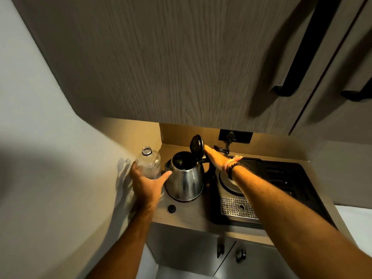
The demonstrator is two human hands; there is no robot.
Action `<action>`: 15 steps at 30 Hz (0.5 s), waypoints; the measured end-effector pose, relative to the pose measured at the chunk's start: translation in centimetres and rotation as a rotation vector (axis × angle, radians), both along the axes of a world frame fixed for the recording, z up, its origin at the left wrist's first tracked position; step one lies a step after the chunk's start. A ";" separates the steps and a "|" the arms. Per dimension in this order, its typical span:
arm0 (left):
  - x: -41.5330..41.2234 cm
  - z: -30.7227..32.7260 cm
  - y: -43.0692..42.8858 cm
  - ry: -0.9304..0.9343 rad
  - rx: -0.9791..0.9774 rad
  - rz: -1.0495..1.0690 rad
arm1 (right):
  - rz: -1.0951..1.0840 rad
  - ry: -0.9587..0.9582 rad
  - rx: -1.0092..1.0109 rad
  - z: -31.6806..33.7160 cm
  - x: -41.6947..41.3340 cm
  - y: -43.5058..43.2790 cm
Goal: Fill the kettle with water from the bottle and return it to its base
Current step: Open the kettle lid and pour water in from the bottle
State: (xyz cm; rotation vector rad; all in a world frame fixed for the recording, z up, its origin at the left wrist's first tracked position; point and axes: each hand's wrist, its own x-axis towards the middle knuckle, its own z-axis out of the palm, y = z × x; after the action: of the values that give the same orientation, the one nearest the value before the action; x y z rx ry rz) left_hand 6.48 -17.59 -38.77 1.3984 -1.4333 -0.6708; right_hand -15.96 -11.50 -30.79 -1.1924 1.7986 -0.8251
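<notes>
A steel kettle (186,179) stands on the wooden counter (193,214) with its black lid (196,143) tipped up and open. My right hand (214,158) lies over the kettle's black handle behind it, fingertips at the back of the lid. Just left of the kettle is a clear plastic bottle (150,162), upright and uncapped, with my left hand (147,185) wrapped around its lower part and my thumb pointing at the kettle. A small black cap (171,208) lies on the counter in front of the kettle. A round metal disc (228,183) shows under my right wrist.
A black tray (281,178) with a perforated drip grate (237,207) fills the counter's right side. A wall socket with a plug and coiled cord (229,137) is behind. An overhead cabinet (181,57) hangs low above. The wall (50,137) closes in on the left.
</notes>
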 end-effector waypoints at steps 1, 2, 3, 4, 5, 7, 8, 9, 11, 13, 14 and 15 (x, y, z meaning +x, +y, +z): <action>-0.2 0.2 -0.4 0.006 0.031 -0.001 | 0.015 0.015 -0.009 -0.3 0.1 -0.4; -0.3 0.2 -0.7 -0.003 0.038 -0.002 | 0.025 0.051 -0.010 -0.7 -0.1 -0.7; -0.4 0.3 -0.9 -0.021 0.037 -0.003 | 0.018 0.088 -0.019 -1.1 -0.5 -1.1; -0.5 0.4 -0.8 -0.040 0.037 -0.005 | 0.030 0.139 -0.012 -2.3 -1.3 -1.9; -0.5 0.5 -0.8 -0.065 0.038 -0.010 | 0.056 0.201 0.043 -3.2 -2.1 -2.6; -0.4 1.0 -0.6 -0.109 0.029 -0.041 | 0.049 0.338 0.054 -4.8 -3.1 -3.9; -0.2 1.4 -0.5 -0.133 0.023 -0.068 | 0.057 0.423 0.027 -5.0 -3.4 -4.2; 0.0 1.9 -0.4 -0.164 0.019 -0.105 | 0.059 0.470 0.035 -4.8 -3.5 -4.1; 0.4 3.1 -0.4 -0.256 0.026 -0.205 | 0.041 0.558 0.055 -4.5 -3.6 -3.9; 0.6 4.6 -0.5 -0.383 0.045 -0.305 | 0.008 0.631 0.045 -4.4 -3.4 -3.6; 0.6 5.4 -0.6 -0.458 0.070 -0.344 | 0.003 0.678 0.043 -4.3 -3.3 -3.4; 0.5 6.2 -0.8 -0.534 0.115 -0.373 | 0.003 0.718 0.040 -4.3 -3.3 -3.2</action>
State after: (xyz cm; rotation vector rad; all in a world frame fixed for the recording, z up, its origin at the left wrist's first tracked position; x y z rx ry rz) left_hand 6.98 -18.39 -32.59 1.4792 -2.1428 -0.6438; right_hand -19.22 -14.70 -35.13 -1.5918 2.3554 -0.3631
